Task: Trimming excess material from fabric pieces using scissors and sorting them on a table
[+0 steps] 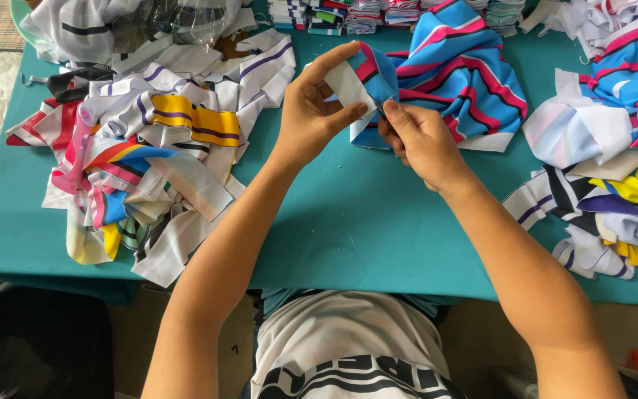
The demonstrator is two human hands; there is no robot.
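My left hand [317, 111] pinches a folded corner of a blue, pink and white striped cloth piece [367, 74] between thumb and fingers, holding it just above the teal table [363, 214]. My right hand [419, 140] grips the lower edge of the same piece with closed fingers, and a small dark tool seems to sit between them, mostly hidden. The cloth trails back into a larger blue-and-pink striped fabric heap [467, 74] behind my hands.
A tangled pile of striped cloth strips [142, 162] covers the table's left side. More fabric pieces [614, 185] lie along the right edge. Stacks of folded cloth [363, 15] line the far edge. Black scissors [75, 77] rest at the far left.
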